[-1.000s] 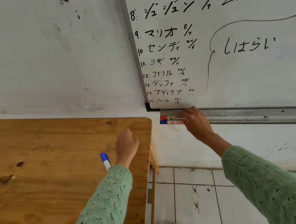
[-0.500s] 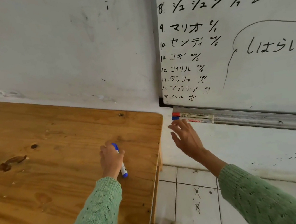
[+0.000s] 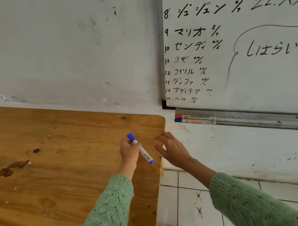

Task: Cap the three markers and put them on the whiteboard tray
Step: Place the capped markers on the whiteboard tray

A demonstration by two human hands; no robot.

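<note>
A white marker with a blue cap (image 3: 143,152) is gripped in my left hand (image 3: 129,150) and held slanted above the wooden table's right end, cap end pointing up and away. Just right of it my right hand (image 3: 170,149) hovers with fingers spread and nothing in it. A red-capped marker (image 3: 194,115) and a blue-capped marker (image 3: 193,121) lie side by side at the left end of the metal whiteboard tray (image 3: 258,118).
The wooden table (image 3: 56,163) fills the left, its right edge near the tray's left end. A whiteboard (image 3: 238,34) with black writing hangs above the tray. White tiled floor (image 3: 190,202) lies below between table and wall.
My left hand picked the blue marker up off the table and lifted it. My right hand left the tray and came down beside the left hand. The view shifted left.
</note>
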